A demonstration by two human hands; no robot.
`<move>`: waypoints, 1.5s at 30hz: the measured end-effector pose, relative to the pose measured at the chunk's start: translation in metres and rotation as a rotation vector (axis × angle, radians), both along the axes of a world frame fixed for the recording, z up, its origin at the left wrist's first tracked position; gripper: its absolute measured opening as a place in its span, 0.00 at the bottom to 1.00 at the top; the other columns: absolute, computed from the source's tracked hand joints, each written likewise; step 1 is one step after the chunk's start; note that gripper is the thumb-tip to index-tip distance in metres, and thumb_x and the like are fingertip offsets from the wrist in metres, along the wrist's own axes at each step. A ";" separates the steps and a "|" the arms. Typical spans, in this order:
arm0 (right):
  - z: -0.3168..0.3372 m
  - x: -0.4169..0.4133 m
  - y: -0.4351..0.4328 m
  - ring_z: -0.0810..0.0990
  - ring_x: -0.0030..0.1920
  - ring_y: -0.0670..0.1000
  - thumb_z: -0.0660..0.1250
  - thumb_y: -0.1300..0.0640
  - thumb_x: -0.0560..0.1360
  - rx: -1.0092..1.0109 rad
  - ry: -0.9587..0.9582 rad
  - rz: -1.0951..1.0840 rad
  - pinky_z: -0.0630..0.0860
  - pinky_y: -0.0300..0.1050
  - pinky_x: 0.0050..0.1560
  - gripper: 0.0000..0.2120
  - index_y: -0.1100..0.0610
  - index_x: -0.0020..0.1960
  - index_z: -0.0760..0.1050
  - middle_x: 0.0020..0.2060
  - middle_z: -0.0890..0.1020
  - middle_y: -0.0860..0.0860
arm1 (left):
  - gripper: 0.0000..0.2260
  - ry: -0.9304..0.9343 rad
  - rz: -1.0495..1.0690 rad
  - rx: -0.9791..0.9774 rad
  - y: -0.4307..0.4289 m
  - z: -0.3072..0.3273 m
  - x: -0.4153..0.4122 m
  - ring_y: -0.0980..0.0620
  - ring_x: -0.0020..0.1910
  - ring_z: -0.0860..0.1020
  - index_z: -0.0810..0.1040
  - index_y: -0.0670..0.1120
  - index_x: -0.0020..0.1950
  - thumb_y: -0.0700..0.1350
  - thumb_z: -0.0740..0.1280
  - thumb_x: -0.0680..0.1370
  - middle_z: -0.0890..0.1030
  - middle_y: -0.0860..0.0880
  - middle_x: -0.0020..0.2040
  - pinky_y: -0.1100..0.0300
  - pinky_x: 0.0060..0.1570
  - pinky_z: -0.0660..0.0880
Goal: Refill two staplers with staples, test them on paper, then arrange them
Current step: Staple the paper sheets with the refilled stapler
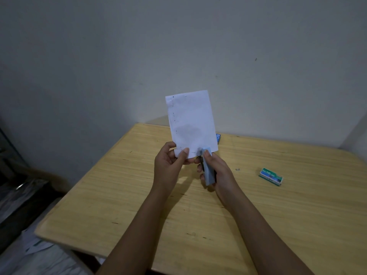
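Your right hand point(216, 171) grips the pale blue stapler point(208, 171), its nose over the paper's point(191, 124) bottom edge; your left hand point(170, 161) pinches that sheet upright above the counter point(119, 195), green staple box point(271, 176) well right.

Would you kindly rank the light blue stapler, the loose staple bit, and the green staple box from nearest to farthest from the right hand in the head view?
1. Light blue stapler: held in the right hand.
2. Loose staple bit: on the table, just right of the hand.
3. Green staple box: farther right.
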State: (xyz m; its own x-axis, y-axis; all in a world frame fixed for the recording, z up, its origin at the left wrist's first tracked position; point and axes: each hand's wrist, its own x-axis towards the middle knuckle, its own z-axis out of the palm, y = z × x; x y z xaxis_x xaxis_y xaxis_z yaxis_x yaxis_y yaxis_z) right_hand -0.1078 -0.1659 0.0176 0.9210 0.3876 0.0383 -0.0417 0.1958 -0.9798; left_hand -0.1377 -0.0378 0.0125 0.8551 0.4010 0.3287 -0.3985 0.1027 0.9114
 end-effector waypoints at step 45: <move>0.000 0.015 -0.031 0.82 0.43 0.53 0.74 0.68 0.66 -0.057 -0.030 -0.320 0.81 0.48 0.41 0.13 0.59 0.47 0.74 0.45 0.81 0.57 | 0.07 0.287 -0.117 0.160 0.009 -0.003 0.002 0.51 0.48 0.82 0.78 0.48 0.51 0.39 0.69 0.75 0.83 0.48 0.51 0.56 0.46 0.81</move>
